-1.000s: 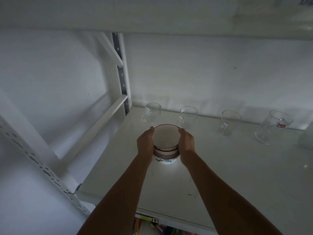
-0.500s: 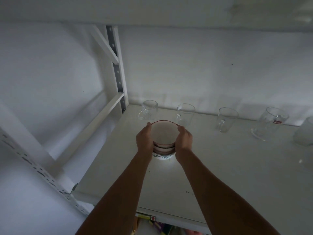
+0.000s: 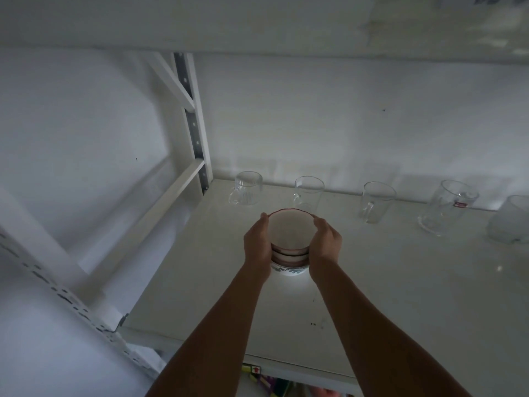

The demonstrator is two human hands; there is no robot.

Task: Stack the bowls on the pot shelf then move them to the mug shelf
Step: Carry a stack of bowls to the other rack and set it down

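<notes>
Red-rimmed bowls (image 3: 289,245) in a nested stack are at the centre of the frame, low at the white mug shelf (image 3: 400,296), gripped from both sides by the left hand (image 3: 256,245) and right hand (image 3: 326,243) with fingers curled round them, a row of glass mugs (image 3: 308,193) standing just behind along the wall (image 3: 343,124).

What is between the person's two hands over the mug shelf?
In the head view, the stack of bowls lies between the left hand and the right hand. Both hands grip its sides, and nothing else lies there.
</notes>
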